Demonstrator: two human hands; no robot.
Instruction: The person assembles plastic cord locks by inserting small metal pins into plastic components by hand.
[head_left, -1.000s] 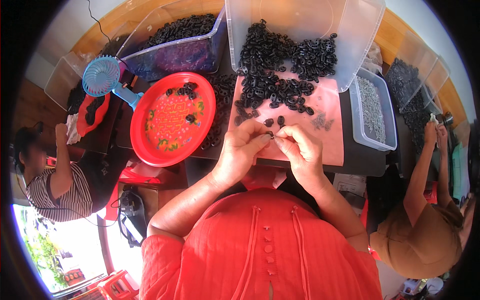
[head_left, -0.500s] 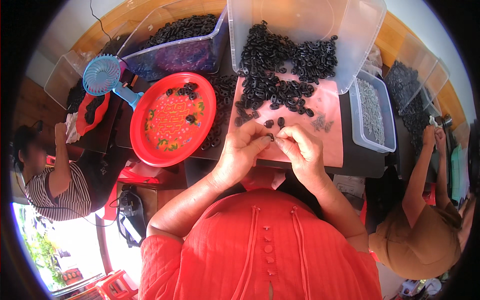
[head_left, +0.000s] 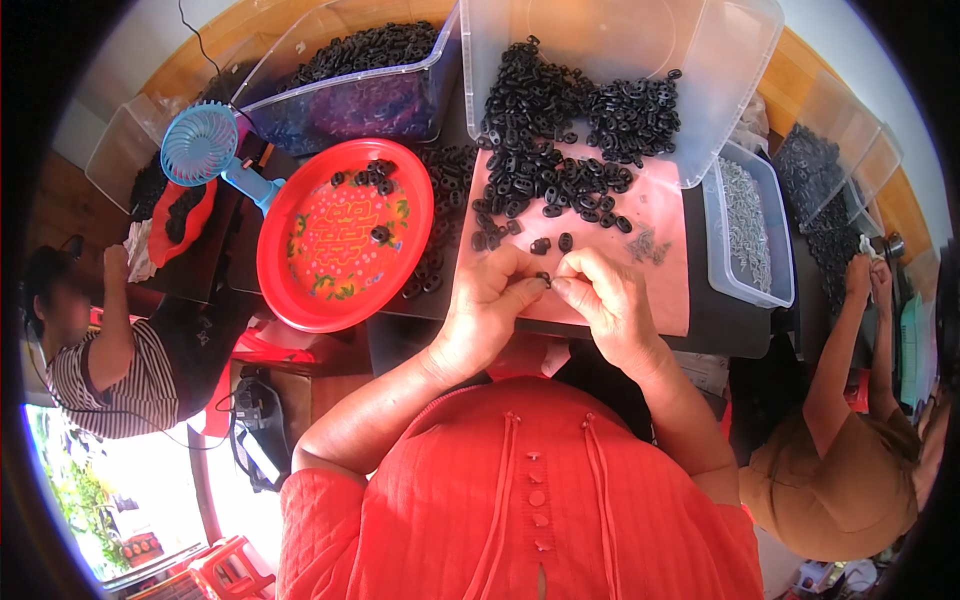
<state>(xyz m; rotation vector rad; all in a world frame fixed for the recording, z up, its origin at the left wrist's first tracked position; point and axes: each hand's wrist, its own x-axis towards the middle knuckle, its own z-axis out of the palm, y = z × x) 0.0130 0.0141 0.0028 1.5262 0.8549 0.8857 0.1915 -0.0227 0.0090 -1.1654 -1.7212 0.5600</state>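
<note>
Head view: hands (head_left: 485,303) (head_left: 613,303) pinch a rounded black piece (head_left: 543,276).

bright wide-angle view. daylight at lower left bleaches the opening (head_left: 135,480) to white — the space beneath the dark table (head_left: 735,335) falls into shadow. the wood strip (head_left: 797,52) bows toward a black rim; the pinched black piece (head_left: 543,277) appears indistinct.

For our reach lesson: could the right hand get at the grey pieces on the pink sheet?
Probably yes: only pink sheet shows between the right hand and the grey pieces, though that hand seems busy with a black part.
</note>
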